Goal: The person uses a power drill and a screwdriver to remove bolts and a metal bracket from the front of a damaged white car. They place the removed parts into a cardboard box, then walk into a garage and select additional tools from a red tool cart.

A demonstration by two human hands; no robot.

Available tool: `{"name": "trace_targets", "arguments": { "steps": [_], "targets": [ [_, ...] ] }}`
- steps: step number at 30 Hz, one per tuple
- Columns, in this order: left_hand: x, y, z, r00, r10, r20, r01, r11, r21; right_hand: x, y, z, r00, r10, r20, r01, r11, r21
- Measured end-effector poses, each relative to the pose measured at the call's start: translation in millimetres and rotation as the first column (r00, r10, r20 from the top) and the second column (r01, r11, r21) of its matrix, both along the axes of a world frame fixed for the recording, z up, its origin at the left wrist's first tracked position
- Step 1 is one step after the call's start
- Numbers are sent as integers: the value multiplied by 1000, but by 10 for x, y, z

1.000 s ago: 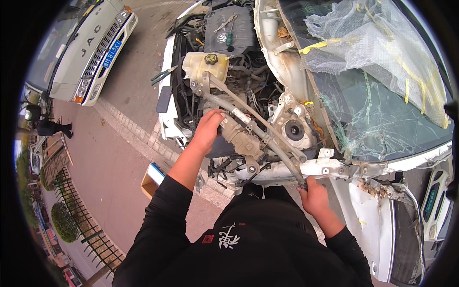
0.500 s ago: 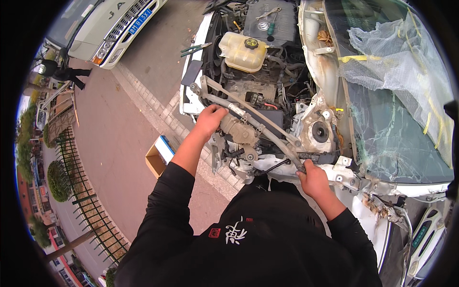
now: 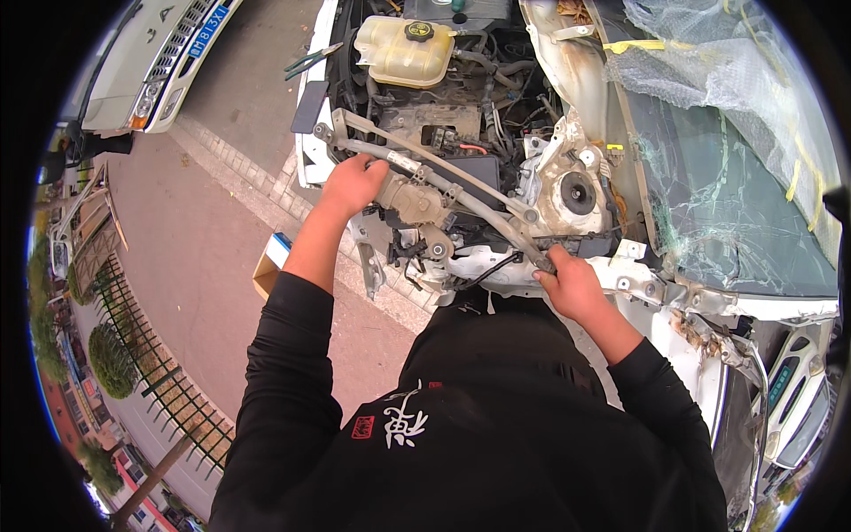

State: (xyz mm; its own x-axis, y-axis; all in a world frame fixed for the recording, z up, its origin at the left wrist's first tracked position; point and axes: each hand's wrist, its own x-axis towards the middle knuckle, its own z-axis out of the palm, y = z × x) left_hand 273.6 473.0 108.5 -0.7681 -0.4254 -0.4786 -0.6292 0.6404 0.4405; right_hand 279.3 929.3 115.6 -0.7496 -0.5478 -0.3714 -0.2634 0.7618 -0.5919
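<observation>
I hold a dirty grey metal wiper linkage (image 3: pixel 479 209), with a long tube, a thinner rod and a motor housing (image 3: pixel 412 199), over the front of a damaged car's open engine bay. My left hand (image 3: pixel 353 184) is closed on the assembly at the motor's left side. My right hand (image 3: pixel 572 284) grips the tube's lower right end. Behind the assembly are a translucent coolant tank (image 3: pixel 403 50), hoses and a round strut mount (image 3: pixel 578 193).
A cracked windscreen (image 3: pixel 709 217) under bubble wrap (image 3: pixel 700 71) is at right. Pliers (image 3: pixel 306 62) and a dark phone-like slab (image 3: pixel 309 106) lie on the left edge. A parked van (image 3: pixel 142 62), cardboard box (image 3: pixel 266 270), railing (image 3: pixel 151 363) and a person's dark legs (image 3: pixel 106 144) are at left.
The linkage, held in both hands, has shifted away from me, uncovering the coolant tank. It now lies lower across the bay, nearer the strut mount. The view has shifted too.
</observation>
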Motion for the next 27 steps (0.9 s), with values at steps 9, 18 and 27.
{"name": "trace_targets", "arguments": {
  "steps": [9, 18, 27],
  "targets": [
    [15, 48, 7, 968, -183, 172, 220, 949, -225, -198, 78, 133, 977, -41, 210, 60, 995, -85],
    [84, 1, -79, 985, -146, 93, 161, 971, -178, -278, 49, 305, 976, -50, 211, 67, 995, -75],
    [385, -79, -329, 863, 359, -356, -319, 933, 168, -331, 204, 111, 935, -194, 296, 285, 908, -306]
  ]
}}
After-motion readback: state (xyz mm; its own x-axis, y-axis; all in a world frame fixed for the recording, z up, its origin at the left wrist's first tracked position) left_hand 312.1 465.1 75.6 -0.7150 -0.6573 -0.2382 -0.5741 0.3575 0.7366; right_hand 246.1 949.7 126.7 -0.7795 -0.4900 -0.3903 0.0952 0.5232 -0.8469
